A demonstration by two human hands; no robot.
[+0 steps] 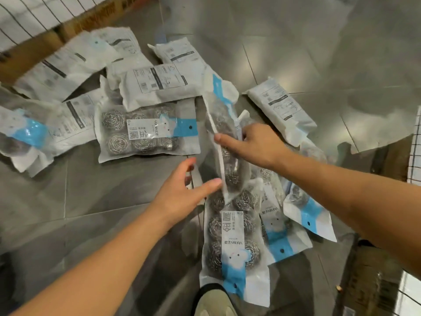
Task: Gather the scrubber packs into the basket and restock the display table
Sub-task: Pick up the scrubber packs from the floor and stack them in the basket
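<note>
We see a grey tiled floor (91, 192) strewn with scrubber packs (145, 131), some face up, some face down. A cardboard box (29, 49) sits at the far left. One pack (224, 142) stands on edge in the middle, gripped by our right hand (252, 144). Our left hand (182, 197) reaches beside it, fingers spread, thumb touching its lower end.

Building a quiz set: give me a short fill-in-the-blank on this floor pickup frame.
1. The right hand grips a scrubber pack standing on its ____.
2. The left hand is ____, thumb touching that pack.
3. The face-up pack beside it lies on the ____.
4. Its label stripe is ____.

Missing words: edge; open; floor; blue
</note>
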